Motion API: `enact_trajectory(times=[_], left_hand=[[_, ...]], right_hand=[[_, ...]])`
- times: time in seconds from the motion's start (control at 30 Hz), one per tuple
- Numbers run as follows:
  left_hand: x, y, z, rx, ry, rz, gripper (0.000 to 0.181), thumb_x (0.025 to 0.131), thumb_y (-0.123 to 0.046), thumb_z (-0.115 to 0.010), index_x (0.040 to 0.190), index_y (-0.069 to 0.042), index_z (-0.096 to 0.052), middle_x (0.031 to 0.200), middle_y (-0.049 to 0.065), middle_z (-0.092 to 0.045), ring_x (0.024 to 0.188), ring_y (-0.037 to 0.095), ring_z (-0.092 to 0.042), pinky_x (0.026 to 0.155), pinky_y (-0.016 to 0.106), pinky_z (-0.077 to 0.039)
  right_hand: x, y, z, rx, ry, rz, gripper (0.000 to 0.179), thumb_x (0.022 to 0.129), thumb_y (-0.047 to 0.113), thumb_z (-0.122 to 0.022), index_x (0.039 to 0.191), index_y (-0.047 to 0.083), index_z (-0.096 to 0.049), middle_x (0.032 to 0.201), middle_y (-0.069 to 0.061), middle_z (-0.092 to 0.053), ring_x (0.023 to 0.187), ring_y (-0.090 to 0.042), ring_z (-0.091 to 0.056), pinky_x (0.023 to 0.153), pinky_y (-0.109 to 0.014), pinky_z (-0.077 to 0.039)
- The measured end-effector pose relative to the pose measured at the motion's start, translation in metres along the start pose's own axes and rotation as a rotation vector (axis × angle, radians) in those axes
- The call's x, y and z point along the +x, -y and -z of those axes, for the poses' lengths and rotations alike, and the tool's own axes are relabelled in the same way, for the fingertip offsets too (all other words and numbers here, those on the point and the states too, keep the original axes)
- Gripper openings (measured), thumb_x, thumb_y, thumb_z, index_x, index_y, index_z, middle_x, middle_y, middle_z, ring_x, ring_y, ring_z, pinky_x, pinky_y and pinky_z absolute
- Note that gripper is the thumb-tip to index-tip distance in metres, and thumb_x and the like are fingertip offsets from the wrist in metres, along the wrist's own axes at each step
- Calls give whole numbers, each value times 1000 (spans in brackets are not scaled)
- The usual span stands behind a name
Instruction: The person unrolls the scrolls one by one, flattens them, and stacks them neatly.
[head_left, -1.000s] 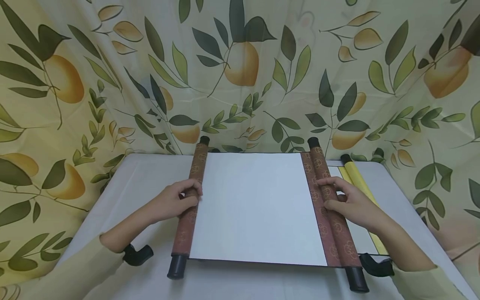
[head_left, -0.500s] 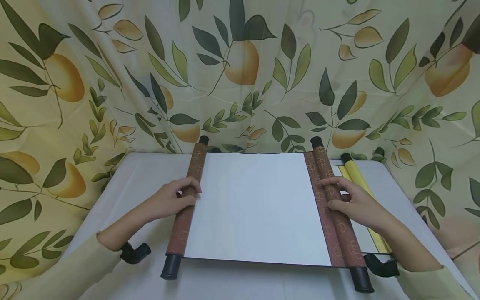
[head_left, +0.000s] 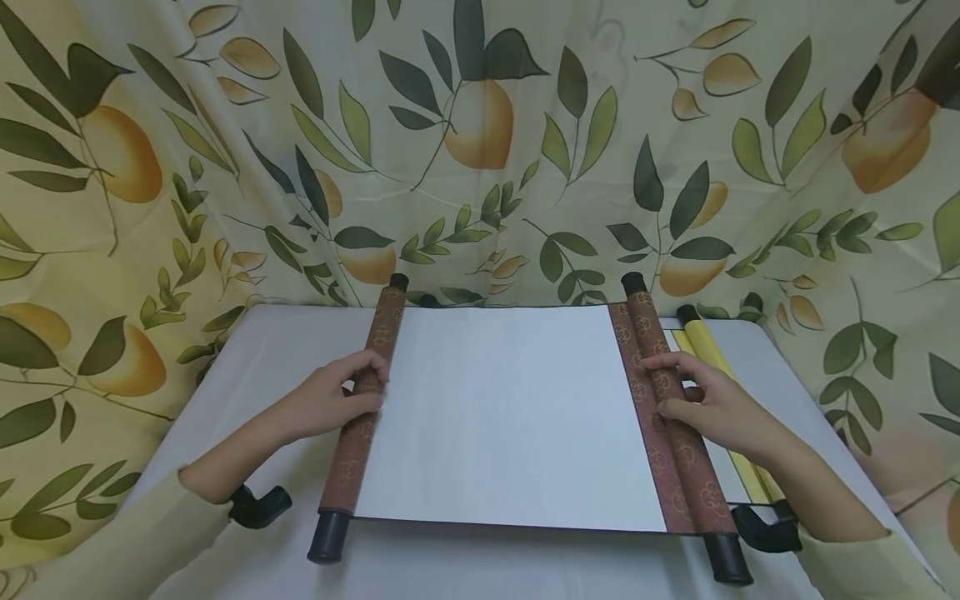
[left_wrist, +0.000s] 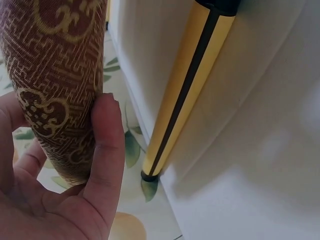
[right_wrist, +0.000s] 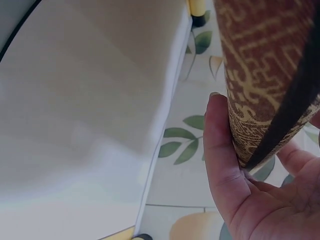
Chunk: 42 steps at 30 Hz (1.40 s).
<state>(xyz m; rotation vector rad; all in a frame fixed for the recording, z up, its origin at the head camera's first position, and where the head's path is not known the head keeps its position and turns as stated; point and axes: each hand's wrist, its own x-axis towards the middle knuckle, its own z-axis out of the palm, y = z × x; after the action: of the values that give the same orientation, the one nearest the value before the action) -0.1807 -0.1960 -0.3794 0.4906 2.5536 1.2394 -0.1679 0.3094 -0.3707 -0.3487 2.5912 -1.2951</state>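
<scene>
A hanging scroll lies partly unrolled in the head view, its blank white sheet (head_left: 510,417) spread between two brown patterned rollers with black end caps. My left hand (head_left: 330,398) grips the left roller (head_left: 350,454) about halfway along, fingers over it and thumb on the near side. On the other side, my right hand (head_left: 712,404) holds the right roller (head_left: 693,479) in the same way. Both wrist views show gold-patterned brocade (left_wrist: 60,95) between thumb and fingers. The scroll's near edge casts a shadow on the white table below it.
Under the brown scroll is a yellow-edged scroll; its right roller (head_left: 708,346) shows behind my right forearm, and another yellow roller (left_wrist: 182,95) with a dark stripe appears in the left wrist view. A white table (head_left: 195,433) bears everything. A leaf-and-fruit curtain (head_left: 480,208) hangs behind.
My left hand and the left roller have moved left, and the right hand with its roller slightly right. More white sheet shows between the rollers.
</scene>
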Motion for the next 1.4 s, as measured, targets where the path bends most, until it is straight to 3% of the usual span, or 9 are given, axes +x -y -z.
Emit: enact_trajectory(times=[0.17,0.43,0.77,1.0,1.23,1.4], left_hand=[[-2,1,3,13,-10,9,16,93,-17,-58,108,-16,-62,119,8,-60,98,26,-55,69,36,-50],[-4,0,7,12,-14,-19,20,91,-23,-71,102,-17,-56,104,8,-57,82,23,-54,62,35,-48],[-5,3,13,24,-9,-2,16,94,-16,-59,109,-16,-63,115,9,-60,89,25,-55,66,36,-50],[-7,1,15,8,-1,15,21,92,-25,-71,105,-16,-57,102,11,-58,76,22,-54,59,35,-48],[-10,0,19,18,-5,-2,18,91,-16,-67,108,-16,-60,120,13,-58,81,23,-55,62,36,-48],[-11,3,21,49,-14,-16,16,90,-13,-64,106,-16,-62,114,9,-60,80,22,-54,61,35,-48]], right_hand=[[-2,1,1,-21,0,-11,51,94,6,-62,142,11,-46,142,-27,-39,94,-30,-61,63,-35,-58],[-3,5,4,-27,-3,-22,51,95,6,-61,143,12,-45,144,-26,-37,94,-30,-60,64,-35,-57],[-4,3,5,-16,4,-22,51,95,6,-61,143,10,-44,143,-28,-37,93,-28,-60,63,-36,-57],[-4,3,8,-40,1,-19,51,96,7,-61,143,10,-44,146,-28,-34,101,-34,-59,66,-35,-57],[-4,1,8,-34,11,-31,52,96,7,-61,144,9,-43,144,-29,-34,100,-33,-60,65,-35,-58],[-5,0,9,-30,6,-31,52,95,6,-61,144,9,-43,145,-29,-34,97,-32,-60,65,-36,-57]])
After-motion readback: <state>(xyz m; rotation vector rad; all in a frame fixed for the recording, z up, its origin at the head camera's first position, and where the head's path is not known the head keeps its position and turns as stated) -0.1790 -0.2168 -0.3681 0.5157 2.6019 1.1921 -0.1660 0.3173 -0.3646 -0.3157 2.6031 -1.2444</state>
